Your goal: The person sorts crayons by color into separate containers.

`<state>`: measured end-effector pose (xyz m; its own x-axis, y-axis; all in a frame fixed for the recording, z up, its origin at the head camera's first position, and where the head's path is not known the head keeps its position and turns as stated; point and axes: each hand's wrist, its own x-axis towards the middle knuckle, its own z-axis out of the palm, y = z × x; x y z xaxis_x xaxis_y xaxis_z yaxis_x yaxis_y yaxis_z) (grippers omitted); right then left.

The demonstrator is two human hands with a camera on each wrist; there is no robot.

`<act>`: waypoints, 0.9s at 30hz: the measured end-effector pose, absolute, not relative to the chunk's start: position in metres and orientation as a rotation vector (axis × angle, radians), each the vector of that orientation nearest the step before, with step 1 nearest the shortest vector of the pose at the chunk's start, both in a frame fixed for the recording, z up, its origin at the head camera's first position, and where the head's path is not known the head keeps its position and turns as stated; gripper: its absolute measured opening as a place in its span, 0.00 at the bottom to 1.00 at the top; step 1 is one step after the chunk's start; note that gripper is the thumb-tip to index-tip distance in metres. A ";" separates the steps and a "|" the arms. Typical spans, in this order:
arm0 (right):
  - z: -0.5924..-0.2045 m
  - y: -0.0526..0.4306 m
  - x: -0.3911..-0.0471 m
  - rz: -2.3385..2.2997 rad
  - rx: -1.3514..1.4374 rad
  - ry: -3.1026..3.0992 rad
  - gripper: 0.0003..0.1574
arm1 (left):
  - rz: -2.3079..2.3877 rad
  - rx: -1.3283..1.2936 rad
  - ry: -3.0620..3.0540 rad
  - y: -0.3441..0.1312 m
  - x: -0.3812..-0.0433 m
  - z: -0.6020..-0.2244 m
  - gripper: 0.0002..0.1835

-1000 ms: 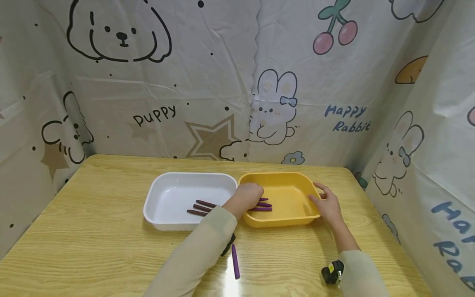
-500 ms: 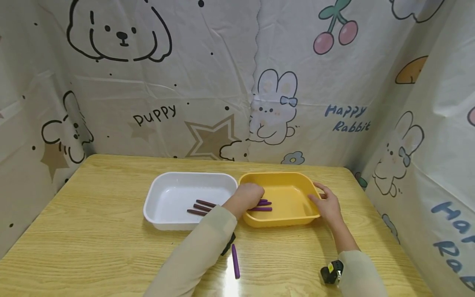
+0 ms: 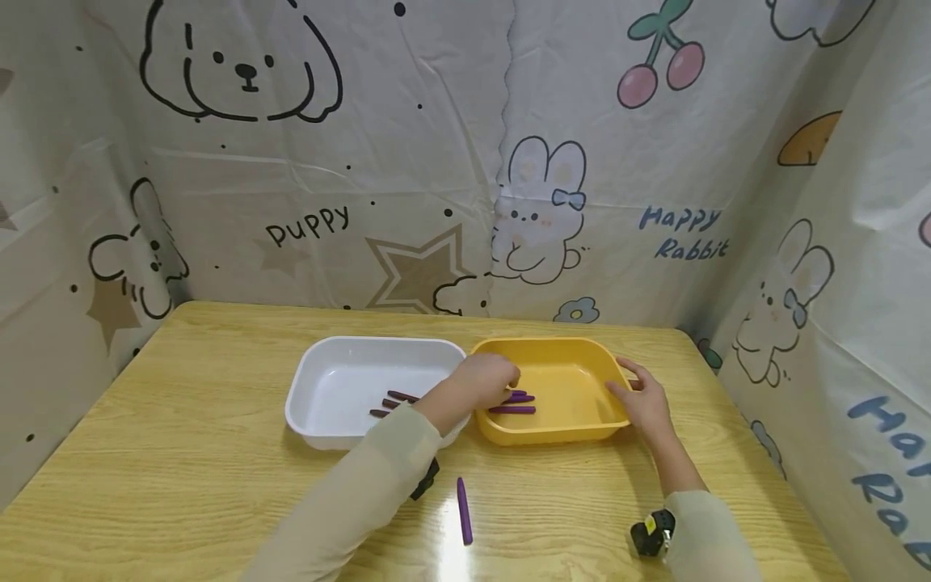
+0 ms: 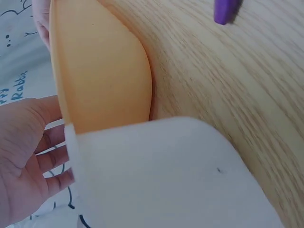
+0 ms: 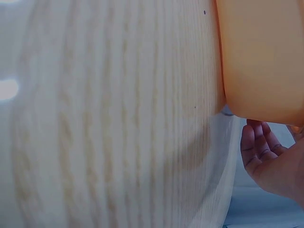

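Note:
My left hand reaches over the left rim of a yellow tub, its knuckles bent above several purple crayon-like sticks inside. In the left wrist view the fingertips of the left hand are hidden behind the tub rims, and I cannot tell whether they pinch a stick. At the tub's right end my right hand grips the rim, thumb inside and fingers outside. The right wrist view has the fingers against the tub's outer wall.
A white tub stands left of the yellow one, their ends close together. Several dark brown sticks lie in it, partly behind my left forearm. One more purple stick lies on the wooden table. Printed cloth hangs behind.
My left forearm and wrist have swung a little to the left, over the white tub's right end. The right hand keeps its grip on the yellow tub.

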<state>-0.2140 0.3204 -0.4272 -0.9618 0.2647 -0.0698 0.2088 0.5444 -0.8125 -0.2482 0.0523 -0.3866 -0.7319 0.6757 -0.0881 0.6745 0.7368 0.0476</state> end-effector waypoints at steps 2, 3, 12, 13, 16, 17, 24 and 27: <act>-0.427 0.320 -0.214 1.404 -0.413 -2.711 0.36 | 0.040 1.107 2.827 0.047 -0.246 -0.384 0.10; -0.427 0.320 -0.214 1.398 -0.414 -2.712 0.36 | 0.058 1.110 2.825 0.045 -0.245 -0.382 0.11; -0.429 0.321 -0.215 1.386 -0.418 -2.722 0.36 | 0.250 1.246 2.842 0.028 -0.223 -0.367 0.09; -0.429 0.321 -0.215 1.393 -0.425 -2.718 0.36 | 0.273 1.259 2.840 0.027 -0.219 -0.366 0.09; -0.430 0.321 -0.215 1.404 -0.438 -2.710 0.36 | 0.327 1.291 2.825 0.021 -0.208 -0.362 0.08; -0.430 0.321 -0.215 1.401 -0.443 -2.711 0.36 | 0.336 1.306 2.819 0.019 -0.204 -0.361 0.08; -0.429 0.321 -0.215 1.399 -0.443 -2.712 0.35 | 0.345 1.392 2.791 0.004 -0.181 -0.357 0.08; -0.429 0.321 -0.215 1.409 -0.435 -2.709 0.36 | 0.362 1.466 2.769 -0.002 -0.171 -0.359 0.09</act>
<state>-0.2150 0.3209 -0.4293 -0.9586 0.2739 -0.0783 0.2214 0.5431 -0.8100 -0.1714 -0.0025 -0.3591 -0.5681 0.8145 0.1177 0.8174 0.5418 0.1958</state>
